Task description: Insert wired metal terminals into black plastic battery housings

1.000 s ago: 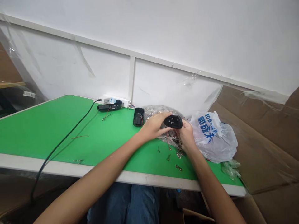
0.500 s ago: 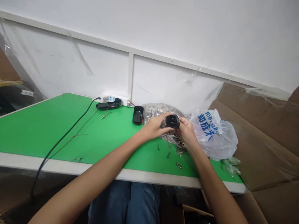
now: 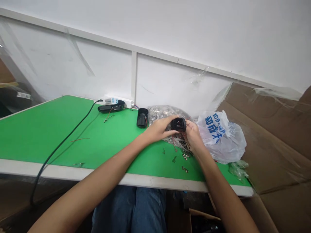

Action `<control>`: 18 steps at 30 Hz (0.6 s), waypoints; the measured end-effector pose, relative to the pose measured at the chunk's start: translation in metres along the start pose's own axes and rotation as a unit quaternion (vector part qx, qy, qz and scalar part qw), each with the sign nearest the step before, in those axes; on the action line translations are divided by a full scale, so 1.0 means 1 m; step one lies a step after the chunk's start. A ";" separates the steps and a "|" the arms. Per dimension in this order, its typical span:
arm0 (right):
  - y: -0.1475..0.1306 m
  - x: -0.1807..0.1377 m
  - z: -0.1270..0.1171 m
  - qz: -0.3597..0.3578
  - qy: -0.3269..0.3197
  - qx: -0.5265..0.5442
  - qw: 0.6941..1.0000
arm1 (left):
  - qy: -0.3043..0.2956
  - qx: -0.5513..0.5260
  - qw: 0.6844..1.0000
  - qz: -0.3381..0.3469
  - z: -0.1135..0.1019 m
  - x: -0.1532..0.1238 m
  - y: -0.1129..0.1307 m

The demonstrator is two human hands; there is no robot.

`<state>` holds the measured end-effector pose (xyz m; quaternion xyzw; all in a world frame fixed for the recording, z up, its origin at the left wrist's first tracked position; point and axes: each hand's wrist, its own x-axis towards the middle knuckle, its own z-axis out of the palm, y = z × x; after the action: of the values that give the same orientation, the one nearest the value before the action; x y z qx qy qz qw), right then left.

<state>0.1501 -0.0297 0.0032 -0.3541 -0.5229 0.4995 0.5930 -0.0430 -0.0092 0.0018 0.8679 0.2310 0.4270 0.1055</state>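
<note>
Both my hands grip a small black plastic housing (image 3: 178, 124) over the far right part of the green table (image 3: 48, 129). My left hand (image 3: 159, 128) wraps its left end, fingers closed. My right hand (image 3: 193, 136) pinches its right side, and thin red wires (image 3: 174, 141) hang below it. Its open face, with dark fittings inside, points toward me. A clear bag of small metal parts (image 3: 162, 115) lies just behind my hands.
A second black housing (image 3: 142, 117) stands left of the bag. A black part (image 3: 110, 107) lies by a white power strip (image 3: 116, 101) with a black cable (image 3: 60, 145) running off the table's front edge. A white plastic bag with blue print (image 3: 220, 136) sits right. Loose metal terminals (image 3: 184, 169) lie near my wrists. Cardboard (image 3: 272, 136) stands right.
The black housing has been turned in my hands, from lying lengthwise to its open end facing me. My hands stay in the same spot above the table.
</note>
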 end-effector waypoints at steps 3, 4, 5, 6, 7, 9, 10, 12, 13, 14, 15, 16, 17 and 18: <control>0.000 0.000 0.001 -0.003 0.001 0.000 1.000 | -0.002 0.005 1.000 0.005 0.000 0.000 0.000; 0.001 0.000 0.001 -0.003 0.001 -0.001 1.000 | -0.001 0.006 1.000 0.005 0.000 0.000 0.000; 0.001 0.000 0.001 -0.003 0.001 -0.002 1.000 | 0.000 0.006 1.000 0.006 0.000 -0.001 -0.001; 0.001 0.001 0.000 -0.003 0.001 -0.003 1.000 | 0.001 0.006 1.000 0.005 0.001 -0.001 -0.001; 0.002 0.001 0.000 -0.003 0.001 -0.006 1.000 | 0.002 0.006 1.000 0.005 0.001 -0.001 -0.002; 0.003 0.001 -0.001 -0.005 0.002 -0.013 1.000 | 0.003 0.008 1.000 0.005 0.002 -0.001 -0.003; 0.003 0.001 -0.001 -0.006 0.003 -0.016 1.000 | 0.001 0.009 1.000 0.005 0.002 -0.001 -0.004; 0.003 0.000 -0.002 -0.006 0.004 -0.016 1.000 | -0.003 0.012 1.000 0.009 0.003 -0.001 -0.005; 0.003 0.000 -0.003 -0.006 0.004 -0.014 1.000 | -0.005 0.014 1.000 0.012 0.003 -0.001 -0.006; 0.002 0.000 -0.003 -0.005 0.004 -0.011 1.000 | -0.007 0.017 1.000 0.015 0.003 -0.001 -0.007; 0.002 0.000 -0.003 -0.003 0.005 -0.009 1.000 | -0.009 0.019 1.000 0.019 0.003 -0.001 -0.008; 0.001 0.000 -0.003 -0.001 0.004 -0.007 1.000 | -0.010 0.021 0.999 0.022 0.003 -0.001 -0.008; 0.001 0.000 -0.004 0.002 0.002 -0.007 1.000 | -0.011 0.023 0.999 0.024 0.003 -0.001 -0.008; 0.000 0.000 -0.004 0.005 0.000 -0.007 1.000 | -0.012 0.025 0.999 0.026 0.003 -0.001 -0.008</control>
<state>0.1539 -0.0293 0.0021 -0.3612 -0.5248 0.4989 0.5875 -0.0436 -0.0023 -0.0039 0.8811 0.2172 0.4133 0.0755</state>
